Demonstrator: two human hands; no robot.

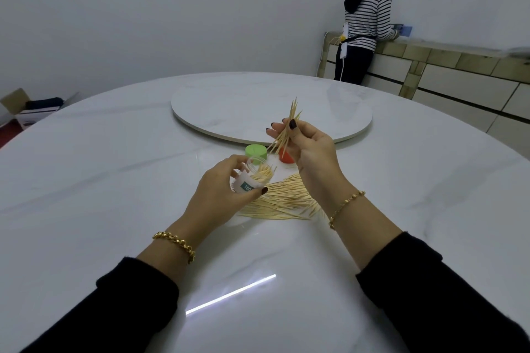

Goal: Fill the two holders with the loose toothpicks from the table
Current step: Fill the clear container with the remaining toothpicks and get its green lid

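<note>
Head view, the only one supplied.

Left hand: fingers and thumb curled round a clear holder, which is lifted off the desk and tilted, its open mouth turned up and to the right. Toothpicks already sit inside and fan out of the mouth. It appears only partly filled.

Right hand: thumb and fingers pinch a small bundle of toothpicks, held clear of the desk, above and to the right of the holder mouth. The bundle's long axis runs from lower left to upper right. Its lower ends point down toward the holder, near it but not touching. Its upper ends splay apart.

Loose pile: lies flat on the desk just under and between the two hands, nearer the right hand, most sticks running roughly left to right.

Green cylinder and red cylinder: stand side by side beyond the hands, the red one partly hidden by the right hand. Whether either is the second holder or a cap cannot be told.

Judgement: the move in hand is feeding the bundle in. It turns on lining the bundle's axis up with the tilted mouth. The splayed ends may catch the rim.

Also noted: a turntable at the desk's centre and a second person at a far counter.
</note>
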